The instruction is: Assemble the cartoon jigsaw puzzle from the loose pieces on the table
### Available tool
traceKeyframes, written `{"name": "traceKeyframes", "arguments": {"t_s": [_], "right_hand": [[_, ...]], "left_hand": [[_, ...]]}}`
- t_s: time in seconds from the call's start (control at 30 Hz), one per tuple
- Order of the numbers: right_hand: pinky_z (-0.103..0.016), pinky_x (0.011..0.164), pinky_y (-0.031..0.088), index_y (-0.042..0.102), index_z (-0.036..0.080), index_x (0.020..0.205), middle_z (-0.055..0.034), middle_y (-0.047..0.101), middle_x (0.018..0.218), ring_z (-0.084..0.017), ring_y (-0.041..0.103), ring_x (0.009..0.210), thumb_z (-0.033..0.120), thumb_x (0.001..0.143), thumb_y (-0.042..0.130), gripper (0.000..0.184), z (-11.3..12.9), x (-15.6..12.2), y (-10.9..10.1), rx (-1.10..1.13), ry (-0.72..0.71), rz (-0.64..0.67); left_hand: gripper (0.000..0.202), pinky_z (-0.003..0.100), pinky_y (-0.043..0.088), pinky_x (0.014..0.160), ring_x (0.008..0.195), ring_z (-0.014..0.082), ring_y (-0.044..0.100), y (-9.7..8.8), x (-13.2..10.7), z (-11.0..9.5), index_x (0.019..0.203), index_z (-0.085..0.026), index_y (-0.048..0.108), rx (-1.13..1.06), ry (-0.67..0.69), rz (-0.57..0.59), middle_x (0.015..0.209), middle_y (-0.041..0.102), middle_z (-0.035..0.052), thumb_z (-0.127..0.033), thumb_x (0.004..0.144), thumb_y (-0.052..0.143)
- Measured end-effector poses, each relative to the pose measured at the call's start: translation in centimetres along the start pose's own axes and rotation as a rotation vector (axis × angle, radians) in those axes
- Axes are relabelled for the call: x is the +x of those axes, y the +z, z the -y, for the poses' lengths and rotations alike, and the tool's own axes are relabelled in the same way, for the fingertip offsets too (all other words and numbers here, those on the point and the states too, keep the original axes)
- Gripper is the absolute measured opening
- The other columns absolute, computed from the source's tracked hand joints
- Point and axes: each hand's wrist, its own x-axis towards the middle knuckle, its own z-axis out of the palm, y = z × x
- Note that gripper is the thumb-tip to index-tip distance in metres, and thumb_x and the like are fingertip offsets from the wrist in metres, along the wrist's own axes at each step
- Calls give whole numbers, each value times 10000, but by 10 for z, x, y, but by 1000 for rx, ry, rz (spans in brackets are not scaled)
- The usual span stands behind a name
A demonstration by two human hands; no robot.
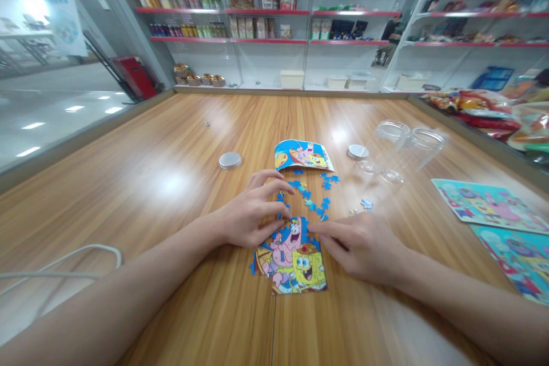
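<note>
A partly joined jigsaw puzzle (295, 263) lies on the wooden table in front of me, showing a pink starfish and a yellow sponge character. My left hand (259, 211) arches over its upper left side with fingers spread. The thumb and lower fingertips come close to the puzzle's top edge. My right hand (364, 243) is at the upper right edge, its index finger stretched out to touch the blue border and its other fingers bent. No piece shows in either hand. Loose blue puzzle pieces (311, 204) lie beyond the puzzle, and a curled picture card (303, 155) stands behind them.
Clear jars (424, 143) lie at the right near a metal lid (357, 152); another lid (230, 160) is left of the card. Two picture sheets (493, 206) overlap at the right. A white cable (86, 249) loops at the left. Stocked shelves (268, 11) stand behind.
</note>
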Motion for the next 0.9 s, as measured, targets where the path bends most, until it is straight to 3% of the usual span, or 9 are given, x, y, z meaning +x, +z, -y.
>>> {"name": "traceKeyframes", "arguments": {"t_s": [0.23,0.47,0.63,0.77,0.9], "right_hand": [[-246,572,399,719,261,1136,1,765,807,-128,693,628,187,948,538,272,-3,-3,2,1,-7,-25],[-283,527,292,672,232,1238,17,696,688,-110,585,542,247,998,505,292,5,0,-5,34,-256,88],[-295,514,242,719,198,933,18,642,619,-90,510,501,240,994,502,230,7,3,-7,64,-255,86],[-307,505,206,611,183,684,31,571,558,-75,435,465,212,965,516,297,9,4,-8,88,-239,65],[-310,507,189,506,179,596,41,501,531,-71,375,458,164,918,524,323,8,4,-8,86,-224,51]], "left_hand": [[174,581,368,1120,1326,323,389,-1,-2,6,952,-235,753,-25,24,-55,1301,580,84,-131,834,679],[160,571,370,1133,1325,315,394,0,-3,6,948,-229,753,-35,35,-40,1282,605,80,-133,833,695],[259,574,375,1128,1312,312,408,-1,-3,7,1032,-232,735,-42,15,-56,1282,601,88,-89,835,648],[245,562,377,1132,1317,307,409,-2,-3,7,1017,-233,731,-40,5,-32,1291,595,85,-94,836,642],[253,577,368,1135,1323,317,404,-2,-3,7,1049,-243,728,-35,-13,-12,1293,596,87,-126,833,670]]}}
